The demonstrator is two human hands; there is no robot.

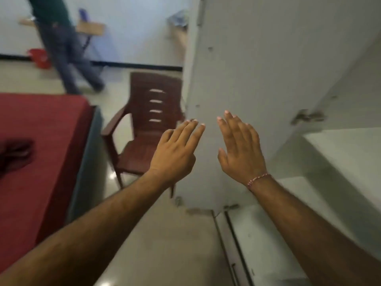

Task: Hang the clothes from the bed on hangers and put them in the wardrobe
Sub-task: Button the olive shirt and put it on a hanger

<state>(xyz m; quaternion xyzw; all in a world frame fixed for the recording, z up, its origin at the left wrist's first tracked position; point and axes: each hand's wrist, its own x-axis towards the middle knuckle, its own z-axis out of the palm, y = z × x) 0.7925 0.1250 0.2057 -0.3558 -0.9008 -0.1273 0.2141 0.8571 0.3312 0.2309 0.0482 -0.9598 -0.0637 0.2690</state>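
Note:
Both my hands are raised in front of the open grey wardrobe door (257, 79), fingers straight and holding nothing. My left hand (177, 151) is near the door's left edge; my right hand (240, 149) is over the door's face. Whether either touches the door I cannot tell. The wardrobe's pale inner shelves (340, 162) show at the right. The bed with a red cover (41, 124) lies at the left, and a dark garment (14, 153) rests on it near the frame's left edge. No hanger is visible.
A brown plastic armchair (148, 129) stands between the bed and the wardrobe door. Another person's legs (68, 58) are walking at the back left, near a red bucket (40, 56) and a small wooden table (90, 28). Pale tiled floor runs below my arms.

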